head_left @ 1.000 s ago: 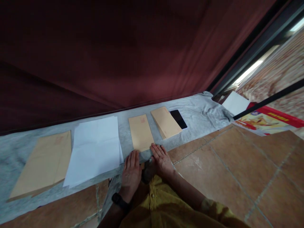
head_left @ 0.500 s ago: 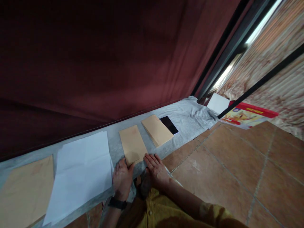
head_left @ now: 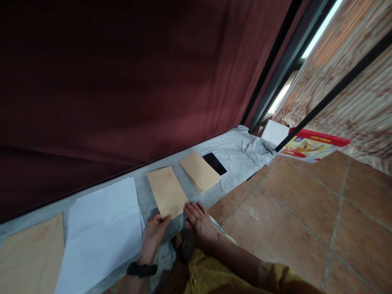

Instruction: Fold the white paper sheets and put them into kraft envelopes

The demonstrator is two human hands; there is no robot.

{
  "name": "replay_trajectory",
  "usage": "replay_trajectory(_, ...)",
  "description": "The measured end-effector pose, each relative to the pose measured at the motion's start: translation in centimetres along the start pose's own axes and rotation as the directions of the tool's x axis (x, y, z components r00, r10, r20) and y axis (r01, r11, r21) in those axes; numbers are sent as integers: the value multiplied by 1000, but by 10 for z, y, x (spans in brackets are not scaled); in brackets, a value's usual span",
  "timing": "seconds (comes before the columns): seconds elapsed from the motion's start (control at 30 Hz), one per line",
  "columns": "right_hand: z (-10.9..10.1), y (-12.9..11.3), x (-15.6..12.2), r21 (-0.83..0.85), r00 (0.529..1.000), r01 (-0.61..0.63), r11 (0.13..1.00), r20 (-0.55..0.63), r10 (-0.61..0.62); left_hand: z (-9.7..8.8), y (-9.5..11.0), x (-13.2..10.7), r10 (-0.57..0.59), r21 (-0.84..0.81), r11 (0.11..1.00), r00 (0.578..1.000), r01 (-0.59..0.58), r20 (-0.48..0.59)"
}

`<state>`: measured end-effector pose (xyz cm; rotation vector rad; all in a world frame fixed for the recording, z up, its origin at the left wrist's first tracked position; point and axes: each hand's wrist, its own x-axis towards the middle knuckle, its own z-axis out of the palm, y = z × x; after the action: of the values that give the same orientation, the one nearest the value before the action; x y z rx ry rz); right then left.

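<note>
A tan paper envelope (head_left: 168, 191) lies on the grey cloth (head_left: 234, 157) in front of me. My left hand (head_left: 154, 234), with a dark band at the wrist, has its thumb and fingers closed at the envelope's near left corner. My right hand (head_left: 199, 222) rests at the near right corner, fingers stretched out and lying flat, touching the edge. Just to the right is a small stack of tan envelopes (head_left: 200, 173), partly over a dark-screened phone (head_left: 215, 163). On the left lie white paper sheets (head_left: 102, 232).
A larger tan envelope (head_left: 30, 253) lies at the far left. Behind the cloth hangs a dark red curtain (head_left: 137, 94). Tiled floor (head_left: 294, 212) spreads to the right, with a black pole (head_left: 330, 98), a white box (head_left: 275, 132) and a red-and-yellow printed carton (head_left: 315, 145).
My left hand has drawn slightly back and left, its thumb now at the envelope's corner. The right hand stays almost in place. The view has shifted a little.
</note>
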<state>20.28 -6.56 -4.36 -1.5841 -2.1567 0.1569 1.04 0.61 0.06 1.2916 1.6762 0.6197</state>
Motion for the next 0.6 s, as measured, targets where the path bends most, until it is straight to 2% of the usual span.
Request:
replay_trajectory(0.07, -1, -4, 4, -5, 1000, 2, 1000, -25, -2, 1, 7, -8, -73, -161, 983, 995, 83, 68)
replay_trajectory(0.17, -1, -12, 13, -18, 999, 22, 1000, -48, -23, 4, 18, -20, -108, -325, 935, 987, 141, 118)
replay_trajectory(0.3, -2, -20, 25, -48, 999, 36, 998, -38, -38, 9, 29, -31, -85, -389, 914, 991, 117, 99)
replay_trajectory(0.43, -12, -20, 36, -14, 998, -12, 1000, -65, 11, 10, 44, -41, -33, -443, 894, 997, 60, 70)
replay_trajectory(0.5, -21, -18, 44, 111, 989, -74, 991, -116, 87, 8, 51, -47, 17, -475, 880, 997, 19, 70)
replay_trajectory(0.53, -26, -17, 48, 226, 978, -112, 968, -147, 148, 7, 53, -49, 40, -488, 873, 997, 0, 72)
replay_trajectory(0.57, -31, -16, 52, 374, 959, -146, 916, -172, 224, 6, 54, -51, 58, -496, 868, 995, -12, 77)
replay_trajectory(0.6, -35, -15, 57, 538, 933, -169, 826, -182, 309, 5, 53, -52, 63, -502, 865, 995, -15, 80)
